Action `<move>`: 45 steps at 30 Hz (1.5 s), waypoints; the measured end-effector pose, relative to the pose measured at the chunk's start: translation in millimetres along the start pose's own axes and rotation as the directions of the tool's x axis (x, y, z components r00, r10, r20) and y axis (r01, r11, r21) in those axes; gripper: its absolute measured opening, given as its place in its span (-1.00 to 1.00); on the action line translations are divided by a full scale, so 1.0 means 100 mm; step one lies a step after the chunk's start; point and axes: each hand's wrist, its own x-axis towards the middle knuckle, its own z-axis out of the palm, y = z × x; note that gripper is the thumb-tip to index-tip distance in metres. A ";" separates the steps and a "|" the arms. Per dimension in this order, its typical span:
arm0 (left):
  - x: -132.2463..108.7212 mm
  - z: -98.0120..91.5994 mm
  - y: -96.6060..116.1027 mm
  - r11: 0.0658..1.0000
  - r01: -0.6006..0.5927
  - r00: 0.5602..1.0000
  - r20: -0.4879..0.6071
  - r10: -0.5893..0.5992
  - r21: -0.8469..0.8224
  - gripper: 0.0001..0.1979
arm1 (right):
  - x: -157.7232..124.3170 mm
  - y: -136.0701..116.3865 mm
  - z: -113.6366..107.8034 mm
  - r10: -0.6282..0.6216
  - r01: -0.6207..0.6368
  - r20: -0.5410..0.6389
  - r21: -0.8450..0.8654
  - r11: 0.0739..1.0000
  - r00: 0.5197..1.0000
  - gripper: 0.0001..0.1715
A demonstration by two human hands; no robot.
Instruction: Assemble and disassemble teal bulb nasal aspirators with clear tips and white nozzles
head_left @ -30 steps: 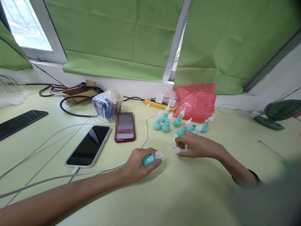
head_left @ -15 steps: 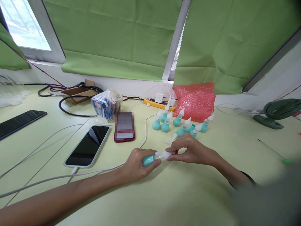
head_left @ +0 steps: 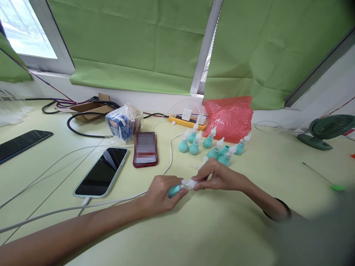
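The left hand hid most of the teal bulb, the right hand covered the clear tip's end, the red phone's screen was blurred, and the picture's edge cropped the fan.

Bright daylight from the window top left, soft shadows on the tabletop, blurry dark corner bottom right, bent edges
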 end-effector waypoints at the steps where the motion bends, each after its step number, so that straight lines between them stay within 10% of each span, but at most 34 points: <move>1: 0.00 0.01 0.00 1.000 -0.002 1.000 -0.003 0.002 0.000 -0.76 | 0.00 0.02 0.01 0.008 -0.007 -0.003 0.031 0.999 1.000 -0.71; 23: -0.07 0.00 -0.03 0.969 -0.083 0.988 -0.148 0.049 -0.232 -0.81 | -0.02 -0.24 0.06 0.146 -0.038 -0.237 0.409 0.912 0.961 -0.85; 30: -0.01 -0.02 -0.05 0.899 0.091 0.922 -0.305 -0.239 -0.429 -0.62 | 0.20 -0.32 -0.30 0.178 -0.139 -0.678 0.111 0.984 0.713 -0.80; 40: 0.04 0.00 -0.07 0.894 0.147 0.943 -0.212 -0.256 -0.424 -0.79 | 0.54 0.18 -0.33 0.125 -0.344 -0.583 -0.281 0.896 0.803 -0.69; 45: 0.04 0.00 -0.05 0.919 0.129 0.957 -0.196 -0.214 -0.373 -0.78 | 0.46 0.15 -0.28 0.068 -0.427 -0.701 -0.351 0.833 0.710 -0.68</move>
